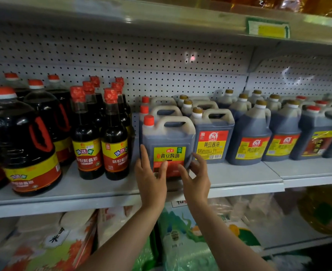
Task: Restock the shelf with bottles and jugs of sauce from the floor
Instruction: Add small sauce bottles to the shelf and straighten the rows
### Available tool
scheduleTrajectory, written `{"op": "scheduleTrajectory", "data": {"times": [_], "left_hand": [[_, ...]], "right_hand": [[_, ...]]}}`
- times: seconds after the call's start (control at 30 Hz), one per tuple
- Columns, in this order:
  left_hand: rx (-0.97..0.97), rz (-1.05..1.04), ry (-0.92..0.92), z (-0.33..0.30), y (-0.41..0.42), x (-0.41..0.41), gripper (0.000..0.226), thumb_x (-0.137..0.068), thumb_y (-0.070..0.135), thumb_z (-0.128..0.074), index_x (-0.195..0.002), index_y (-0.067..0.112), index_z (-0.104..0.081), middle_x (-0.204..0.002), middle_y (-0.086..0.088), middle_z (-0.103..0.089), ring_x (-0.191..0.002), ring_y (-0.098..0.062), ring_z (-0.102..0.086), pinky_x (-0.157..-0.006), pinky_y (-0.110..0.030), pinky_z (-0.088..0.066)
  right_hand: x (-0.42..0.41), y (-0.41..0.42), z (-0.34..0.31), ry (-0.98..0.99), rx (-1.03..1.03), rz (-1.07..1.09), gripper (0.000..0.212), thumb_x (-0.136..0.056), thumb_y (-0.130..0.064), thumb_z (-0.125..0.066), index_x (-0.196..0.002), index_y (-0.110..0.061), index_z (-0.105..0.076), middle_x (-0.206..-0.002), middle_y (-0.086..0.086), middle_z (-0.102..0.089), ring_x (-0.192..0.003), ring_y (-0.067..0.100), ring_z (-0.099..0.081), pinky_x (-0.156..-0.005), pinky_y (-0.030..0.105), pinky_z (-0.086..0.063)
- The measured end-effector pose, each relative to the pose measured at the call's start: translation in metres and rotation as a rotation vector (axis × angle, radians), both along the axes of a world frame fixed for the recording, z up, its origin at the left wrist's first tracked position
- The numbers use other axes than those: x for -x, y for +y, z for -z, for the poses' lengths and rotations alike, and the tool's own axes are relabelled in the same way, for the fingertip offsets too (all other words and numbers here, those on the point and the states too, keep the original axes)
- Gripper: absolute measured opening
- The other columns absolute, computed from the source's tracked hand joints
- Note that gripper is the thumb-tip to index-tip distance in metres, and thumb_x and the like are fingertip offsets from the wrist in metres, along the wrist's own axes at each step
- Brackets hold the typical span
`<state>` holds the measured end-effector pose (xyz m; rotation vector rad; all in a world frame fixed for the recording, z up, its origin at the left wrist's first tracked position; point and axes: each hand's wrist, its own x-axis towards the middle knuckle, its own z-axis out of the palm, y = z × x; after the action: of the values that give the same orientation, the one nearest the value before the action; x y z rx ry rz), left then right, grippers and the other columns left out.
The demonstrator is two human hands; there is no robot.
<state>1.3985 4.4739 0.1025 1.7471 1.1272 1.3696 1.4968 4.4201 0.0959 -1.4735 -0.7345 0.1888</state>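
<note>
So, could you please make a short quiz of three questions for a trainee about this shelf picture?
1. True or false: the left hand and the right hand are both at the front red-capped jug.
2. What stands directly left of that jug? A) slim red-capped bottles B) rice bags C) gold-capped jugs
3. Fill in: the jug immediately to the right of it has a ____ cap.

Key
1. True: both are at its lower front.
2. A: the slim red-capped bottles.
3. Gold: the gold-capped jug.
</note>
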Motion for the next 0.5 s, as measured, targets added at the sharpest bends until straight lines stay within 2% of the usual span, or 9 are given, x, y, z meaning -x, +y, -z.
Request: {"op": "scheduleTrajectory", "data": {"times": [0.07,0.17,0.27,0.33,0.5], "left_hand": [[-0.042,0.039,-0.005,0.0,-0.007,-0.003,0.076,-0.096,0.052,-0.05,-0.154,0.048,-0.001,-0.165,-0.006,-0.012,-0.15,-0.024,-0.02,-0.113,-0.039,-0.033],[-0.072,0.062,0.025,0.005,-0.013,-0.005,0.069,-0.097,0.054,-0.045,-0.149,0.059,0.0,-0.167,-0.004,-0.002,-0.153,-0.025,-0.013,-0.113,-0.042,-0.034],[-0.063,0.074,0.051,0.012,-0.014,-0.003,0.066,-0.097,0.056,-0.042,-0.148,0.062,0.0,-0.167,-0.006,0.001,-0.153,-0.026,-0.01,-0.114,-0.046,-0.036],[-0.042,0.082,0.062,0.016,-0.014,-0.003,0.066,-0.097,0.058,-0.042,-0.148,0.064,0.001,-0.167,-0.007,0.003,-0.154,-0.028,-0.01,-0.115,-0.049,-0.036],[-0.027,0.091,0.088,0.026,-0.016,-0.002,0.067,-0.098,0.057,-0.041,-0.147,0.065,0.005,-0.167,-0.007,0.006,-0.153,-0.029,-0.01,-0.114,-0.054,-0.036]], "right_hand": [[0.004,-0.003,0.005,-0.016,-0.054,-0.042,0.05,-0.092,-0.018,-0.074,-0.118,-0.054,-0.051,-0.119,-0.017,-0.065,-0.108,-0.018,-0.057,-0.081,0.001,-0.047],[0.001,-0.004,0.014,-0.011,-0.103,-0.096,0.052,-0.095,-0.014,-0.07,-0.137,-0.04,-0.053,-0.138,-0.014,-0.06,-0.127,-0.008,-0.053,-0.097,0.011,-0.048],[0.003,-0.004,0.019,-0.023,-0.1,-0.125,0.056,-0.097,-0.018,-0.067,-0.148,-0.034,-0.049,-0.146,-0.015,-0.055,-0.133,-0.004,-0.05,-0.105,0.02,-0.048],[0.005,-0.003,0.02,-0.026,-0.103,-0.118,0.056,-0.097,-0.027,-0.067,-0.148,-0.039,-0.048,-0.147,-0.015,-0.054,-0.135,-0.001,-0.05,-0.107,0.026,-0.049],[0.007,0.001,0.026,-0.012,-0.117,-0.119,0.06,-0.09,-0.064,-0.06,-0.147,-0.052,-0.044,-0.152,-0.02,-0.047,-0.144,0.005,-0.04,-0.112,0.041,-0.047]]}}
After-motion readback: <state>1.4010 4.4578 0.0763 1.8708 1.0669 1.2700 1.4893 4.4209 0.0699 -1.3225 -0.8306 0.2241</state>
